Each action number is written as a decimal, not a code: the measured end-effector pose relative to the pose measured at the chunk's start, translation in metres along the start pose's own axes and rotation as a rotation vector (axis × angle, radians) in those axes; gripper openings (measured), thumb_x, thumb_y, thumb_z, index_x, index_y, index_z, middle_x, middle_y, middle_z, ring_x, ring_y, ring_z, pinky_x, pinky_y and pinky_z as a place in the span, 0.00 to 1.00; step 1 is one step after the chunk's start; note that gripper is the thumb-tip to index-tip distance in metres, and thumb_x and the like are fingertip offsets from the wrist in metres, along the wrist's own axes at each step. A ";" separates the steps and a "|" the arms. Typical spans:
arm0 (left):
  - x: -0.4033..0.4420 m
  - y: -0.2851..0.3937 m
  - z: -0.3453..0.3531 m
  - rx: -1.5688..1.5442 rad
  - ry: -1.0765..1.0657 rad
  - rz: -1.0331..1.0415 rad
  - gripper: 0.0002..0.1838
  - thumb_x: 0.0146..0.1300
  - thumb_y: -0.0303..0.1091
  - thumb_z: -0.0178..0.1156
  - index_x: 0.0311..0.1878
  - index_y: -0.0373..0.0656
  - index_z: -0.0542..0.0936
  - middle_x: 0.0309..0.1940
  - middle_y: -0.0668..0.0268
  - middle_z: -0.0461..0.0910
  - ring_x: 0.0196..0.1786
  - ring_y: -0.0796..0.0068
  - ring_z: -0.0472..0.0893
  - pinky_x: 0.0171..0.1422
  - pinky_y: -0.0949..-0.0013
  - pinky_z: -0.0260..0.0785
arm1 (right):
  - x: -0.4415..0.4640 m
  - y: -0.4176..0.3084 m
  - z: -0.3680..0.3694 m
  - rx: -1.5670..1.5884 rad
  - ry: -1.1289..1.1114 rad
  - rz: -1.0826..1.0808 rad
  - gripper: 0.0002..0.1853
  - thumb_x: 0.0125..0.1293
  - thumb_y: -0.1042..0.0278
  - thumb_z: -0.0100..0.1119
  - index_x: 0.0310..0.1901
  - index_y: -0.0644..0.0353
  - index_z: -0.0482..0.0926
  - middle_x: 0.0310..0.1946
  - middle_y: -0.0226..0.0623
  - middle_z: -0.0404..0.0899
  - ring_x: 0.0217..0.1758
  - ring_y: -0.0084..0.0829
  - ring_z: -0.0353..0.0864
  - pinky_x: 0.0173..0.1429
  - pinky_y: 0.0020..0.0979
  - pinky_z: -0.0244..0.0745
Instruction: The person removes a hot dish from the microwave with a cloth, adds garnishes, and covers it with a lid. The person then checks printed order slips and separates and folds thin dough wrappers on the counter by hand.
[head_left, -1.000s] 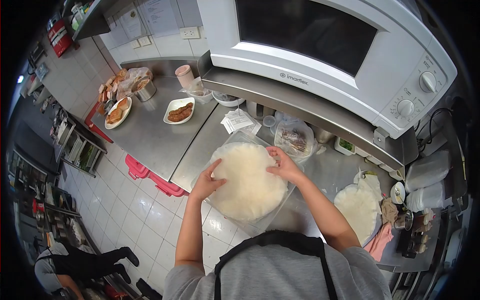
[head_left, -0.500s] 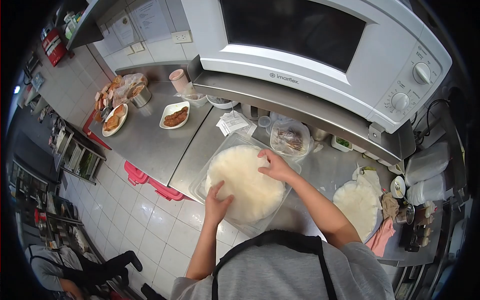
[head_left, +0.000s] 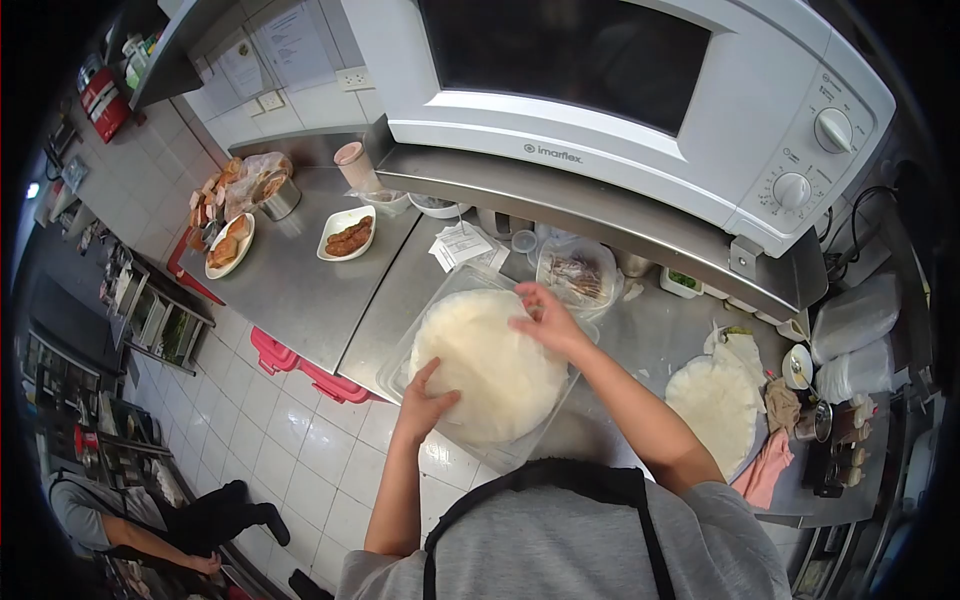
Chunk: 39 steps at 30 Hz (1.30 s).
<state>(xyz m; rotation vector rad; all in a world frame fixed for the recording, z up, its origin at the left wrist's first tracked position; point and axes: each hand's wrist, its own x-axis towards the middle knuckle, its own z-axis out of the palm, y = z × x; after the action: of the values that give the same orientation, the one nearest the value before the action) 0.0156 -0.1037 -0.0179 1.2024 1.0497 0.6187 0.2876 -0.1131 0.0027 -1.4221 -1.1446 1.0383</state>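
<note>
A round stack of pale, thin sheets that look like lumpia wrappers [head_left: 485, 365] lies in a clear plastic container [head_left: 455, 284] at the front of the steel counter. My left hand [head_left: 426, 402] rests at the stack's left edge, fingers and thumb spread apart. At the upper right rim is my right hand [head_left: 548, 320], its thumb and forefinger apart and slightly blurred. I cannot tell whether its fingertips touch the top sheet. Another round of pale sheets [head_left: 712, 410] lies farther right, beside a pink cloth [head_left: 765, 468].
A microwave [head_left: 620, 130] stands on a steel shelf above the counter. Behind the container are a plastic bag of brown food [head_left: 577, 272] and paper slips [head_left: 465, 247]. To the left sit a dish of fried food [head_left: 347, 234] and a plate of bread [head_left: 231, 245]. Another person [head_left: 130, 520] is at lower left.
My right hand has shifted slightly left and up along the stack's rim, with its fingers opening. My left hand has drawn slightly left. The other person's arm has moved into fuller view.
</note>
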 end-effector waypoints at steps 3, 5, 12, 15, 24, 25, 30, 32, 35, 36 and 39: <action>0.007 -0.013 -0.008 0.338 0.090 0.140 0.38 0.49 0.25 0.66 0.65 0.33 0.63 0.62 0.51 0.66 0.60 0.61 0.72 0.61 0.66 0.68 | 0.006 -0.007 -0.009 -0.430 0.343 -0.263 0.28 0.51 0.71 0.68 0.54 0.58 0.68 0.44 0.41 0.69 0.41 0.37 0.75 0.48 0.32 0.72; 0.006 -0.016 -0.006 0.335 0.081 0.123 0.38 0.50 0.25 0.66 0.66 0.33 0.62 0.61 0.52 0.67 0.58 0.62 0.73 0.57 0.67 0.70 | 0.000 -0.011 -0.010 -0.560 0.216 -0.160 0.20 0.54 0.68 0.65 0.48 0.58 0.71 0.40 0.43 0.72 0.38 0.39 0.76 0.47 0.34 0.72; 0.006 0.063 0.046 -0.295 0.062 0.018 0.42 0.54 0.22 0.61 0.70 0.34 0.51 0.57 0.54 0.69 0.50 0.64 0.77 0.45 0.63 0.78 | -0.042 -0.024 -0.018 0.098 -0.343 0.129 0.13 0.65 0.60 0.55 0.41 0.62 0.76 0.30 0.35 0.78 0.33 0.33 0.79 0.39 0.32 0.75; 0.026 0.102 0.078 -0.369 0.018 0.125 0.42 0.56 0.20 0.60 0.71 0.34 0.49 0.55 0.54 0.70 0.49 0.66 0.78 0.44 0.61 0.78 | -0.069 -0.040 -0.023 0.847 -1.045 0.107 0.14 0.68 0.63 0.53 0.50 0.63 0.74 0.41 0.35 0.78 0.41 0.29 0.79 0.41 0.28 0.76; -0.004 0.157 0.075 -0.448 -0.189 0.410 0.40 0.54 0.17 0.60 0.69 0.32 0.53 0.55 0.57 0.72 0.55 0.71 0.74 0.57 0.71 0.69 | -0.064 -0.008 0.009 0.628 -0.029 0.185 0.29 0.68 0.67 0.53 0.67 0.61 0.56 0.63 0.40 0.65 0.63 0.36 0.69 0.60 0.39 0.72; -0.009 0.149 0.061 -0.390 -0.193 0.408 0.40 0.53 0.18 0.61 0.69 0.33 0.54 0.57 0.58 0.71 0.57 0.71 0.73 0.59 0.70 0.68 | -0.061 -0.001 -0.002 0.736 -0.050 0.223 0.27 0.69 0.64 0.50 0.67 0.60 0.56 0.62 0.40 0.67 0.62 0.37 0.70 0.61 0.41 0.72; -0.006 0.053 0.007 -0.048 -0.220 0.221 0.42 0.49 0.20 0.63 0.70 0.37 0.57 0.64 0.58 0.65 0.64 0.67 0.67 0.65 0.68 0.62 | -0.061 0.027 -0.031 1.044 -0.199 0.407 0.33 0.70 0.47 0.42 0.69 0.59 0.51 0.59 0.45 0.70 0.60 0.39 0.72 0.62 0.46 0.70; 0.003 0.001 -0.003 0.248 -0.142 0.221 0.43 0.48 0.22 0.64 0.70 0.40 0.57 0.65 0.57 0.63 0.67 0.65 0.64 0.66 0.66 0.61 | -0.057 0.037 -0.030 1.110 -0.312 0.505 0.32 0.69 0.50 0.48 0.67 0.58 0.53 0.52 0.44 0.75 0.56 0.39 0.76 0.59 0.44 0.72; 0.005 -0.008 -0.005 0.376 -0.107 0.191 0.44 0.46 0.24 0.65 0.70 0.41 0.58 0.67 0.55 0.60 0.70 0.61 0.59 0.68 0.64 0.59 | -0.057 0.026 -0.005 0.561 -0.039 0.405 0.31 0.65 0.65 0.56 0.66 0.60 0.55 0.46 0.41 0.77 0.51 0.39 0.78 0.55 0.39 0.75; 0.004 -0.003 -0.005 0.350 -0.117 0.198 0.44 0.46 0.23 0.65 0.70 0.41 0.58 0.67 0.55 0.60 0.70 0.61 0.59 0.68 0.64 0.59 | -0.056 0.029 -0.005 0.378 -0.020 0.316 0.32 0.62 0.69 0.58 0.65 0.61 0.56 0.47 0.41 0.77 0.49 0.39 0.79 0.52 0.38 0.75; -0.004 0.010 -0.008 0.348 -0.118 0.214 0.44 0.46 0.23 0.65 0.70 0.41 0.58 0.67 0.54 0.59 0.69 0.57 0.60 0.68 0.65 0.59 | -0.053 0.020 -0.006 -0.145 0.008 0.155 0.34 0.55 0.78 0.59 0.64 0.63 0.57 0.49 0.44 0.74 0.45 0.39 0.79 0.49 0.36 0.75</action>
<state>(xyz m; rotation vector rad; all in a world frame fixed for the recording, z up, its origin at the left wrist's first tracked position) 0.0084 -0.1007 -0.0070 1.6514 0.9602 0.5335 0.2860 -0.1677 -0.0147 -1.6498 -1.1366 1.0733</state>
